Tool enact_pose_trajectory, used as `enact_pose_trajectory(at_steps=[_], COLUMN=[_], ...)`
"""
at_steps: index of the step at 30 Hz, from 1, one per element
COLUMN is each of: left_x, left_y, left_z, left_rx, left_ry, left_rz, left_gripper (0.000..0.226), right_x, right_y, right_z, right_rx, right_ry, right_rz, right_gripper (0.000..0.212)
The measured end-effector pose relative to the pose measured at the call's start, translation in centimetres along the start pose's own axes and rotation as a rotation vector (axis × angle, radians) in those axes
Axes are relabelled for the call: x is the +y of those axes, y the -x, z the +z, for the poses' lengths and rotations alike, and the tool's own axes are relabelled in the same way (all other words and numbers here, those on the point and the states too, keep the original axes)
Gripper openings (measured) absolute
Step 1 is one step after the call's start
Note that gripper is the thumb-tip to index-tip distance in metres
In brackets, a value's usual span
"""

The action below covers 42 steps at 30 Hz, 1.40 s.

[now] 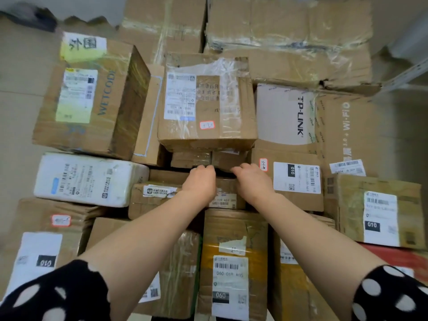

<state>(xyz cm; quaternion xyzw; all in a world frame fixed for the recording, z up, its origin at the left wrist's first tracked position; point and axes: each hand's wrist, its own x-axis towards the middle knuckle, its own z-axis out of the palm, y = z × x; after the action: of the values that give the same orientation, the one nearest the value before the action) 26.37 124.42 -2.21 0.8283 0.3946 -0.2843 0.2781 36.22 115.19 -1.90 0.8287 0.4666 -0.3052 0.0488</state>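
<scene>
brown cardboard boxes (206, 135) — white parcel (88, 179) — black sleeves (58, 295), white dots.

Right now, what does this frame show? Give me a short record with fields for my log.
setting: stacked cardboard parcels with shipping labels
left hand: fingers curled over the far edge of the small box
right hand: same grip on the same edge
beyond the hands: taped box resting on a flat carton
view left of taped box: WETCODE box
view right of it: TP-LINK box
near left: white parcel
sleeves: black with white dots
</scene>
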Motion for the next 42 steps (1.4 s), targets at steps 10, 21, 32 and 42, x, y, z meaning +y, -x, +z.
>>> enact_pose_trajectory(at_steps=[10,21,32,42], left_x=[-3.1,-12.4,-27.1,-23.2], left_y=[7.0,7.8,8.4,5.3], left_z=[-10.2,-18.7,-27.7,-29.8], left_rx=[0.192,0.334,0.285,0.223], left_ry=[-0.020,-0.187,-0.306,-0.393], left_rz=[-0.092,0.061,0.271,0.397], left_gripper=[0.038,0.044,0.053,0.043], right_x=[-3.9,-13.9,-32.6,-29.3], right_y=[2.4,1.7,1.1,-0.7], right_z=[-7.2,-9.5,-8.6,-9.0], right_rx=[0.091,0.220,0.388,0.466], right_ry=[-0.633,-0.782,-1.283,-1.277], right_rz=[0.264,0.394,0.646,0.810], right_gripper=[0.035,0.044,0.037,0.029])
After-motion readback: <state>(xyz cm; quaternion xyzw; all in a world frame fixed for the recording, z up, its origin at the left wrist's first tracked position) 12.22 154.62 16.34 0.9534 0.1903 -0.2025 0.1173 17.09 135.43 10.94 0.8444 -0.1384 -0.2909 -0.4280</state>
